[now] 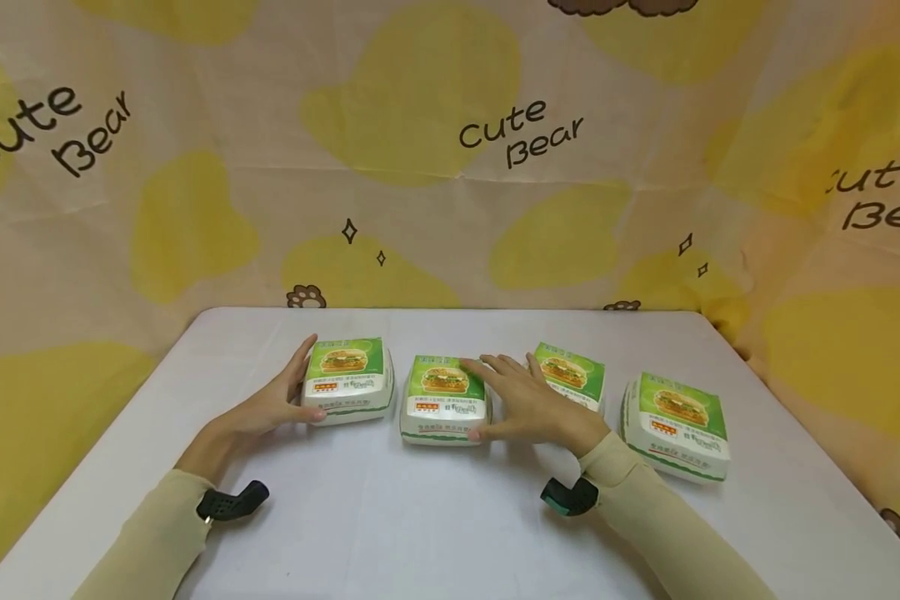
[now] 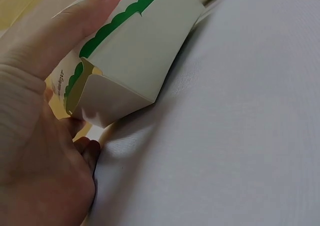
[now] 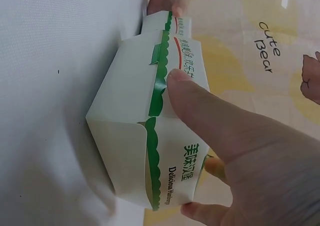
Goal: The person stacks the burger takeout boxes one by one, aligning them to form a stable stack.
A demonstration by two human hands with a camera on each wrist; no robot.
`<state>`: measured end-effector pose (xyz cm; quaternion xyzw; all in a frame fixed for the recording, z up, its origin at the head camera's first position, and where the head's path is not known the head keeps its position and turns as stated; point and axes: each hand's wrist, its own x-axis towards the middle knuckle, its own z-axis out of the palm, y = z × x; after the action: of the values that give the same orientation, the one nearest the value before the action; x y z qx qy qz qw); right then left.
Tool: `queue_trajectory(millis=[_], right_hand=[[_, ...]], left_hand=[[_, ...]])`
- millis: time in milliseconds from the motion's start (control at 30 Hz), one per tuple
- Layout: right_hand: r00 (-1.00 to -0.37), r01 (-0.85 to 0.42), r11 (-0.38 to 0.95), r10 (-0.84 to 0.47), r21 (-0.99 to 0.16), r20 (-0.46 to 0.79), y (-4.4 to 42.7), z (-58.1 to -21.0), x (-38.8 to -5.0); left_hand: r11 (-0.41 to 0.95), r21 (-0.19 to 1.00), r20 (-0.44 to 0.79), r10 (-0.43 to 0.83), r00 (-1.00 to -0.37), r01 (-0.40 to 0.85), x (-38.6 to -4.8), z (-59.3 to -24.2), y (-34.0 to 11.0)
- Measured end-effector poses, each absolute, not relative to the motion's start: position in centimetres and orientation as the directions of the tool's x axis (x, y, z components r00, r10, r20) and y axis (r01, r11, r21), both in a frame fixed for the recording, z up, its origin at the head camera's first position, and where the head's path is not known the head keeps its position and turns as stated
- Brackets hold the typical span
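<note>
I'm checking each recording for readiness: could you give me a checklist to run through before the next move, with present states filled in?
1. Left hand on the leftmost box: ok, thumb at its front, fingers around its left side.
2. Right hand on the second box from the left: ok, thumb at its front, fingers toward its back.
3. All boxes squarely lined up: not ok, the rightmost box sits angled.
4. Third box from the left fully visible: not ok, partly hidden.
5. Right hand clear of that third box: cannot tell, they overlap in the head view.
</note>
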<state>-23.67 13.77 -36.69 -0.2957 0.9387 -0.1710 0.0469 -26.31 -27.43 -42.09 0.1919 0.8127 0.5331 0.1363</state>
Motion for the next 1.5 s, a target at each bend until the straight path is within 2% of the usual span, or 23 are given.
queue_trajectory(millis=[667,933,1100,1333,1500], right_hand=[[-0.831,-0.507,0.775,-0.556,-0.378,-0.026,13.7,-37.0,-23.5],[-0.834,-0.51,0.767,-0.552,-0.388,0.004,13.7,-36.8,-23.7],[-0.841,-0.491,0.742,-0.541,-0.456,0.024,13.8,-36.2,-23.7],[-0.856,-0.427,0.663,-0.515,-0.616,0.039,14.0,-35.4,-23.6],[-0.851,-0.452,0.633,-0.517,-0.628,0.092,14.0,-35.1,-23.6]], left_hand=[[0.387,0.906,-0.034,0.47,-0.882,0.172,-25.9,-42.4,-27.5],[0.384,0.9,-0.008,0.489,-0.872,0.208,-26.5,-42.1,-27.6],[0.363,0.909,-0.001,0.495,-0.869,0.206,-26.5,-41.9,-27.5],[0.339,0.922,-0.005,0.496,-0.868,0.188,-26.4,-42.0,-27.5],[0.341,0.92,-0.001,0.496,-0.869,0.193,-26.4,-42.1,-27.7]])
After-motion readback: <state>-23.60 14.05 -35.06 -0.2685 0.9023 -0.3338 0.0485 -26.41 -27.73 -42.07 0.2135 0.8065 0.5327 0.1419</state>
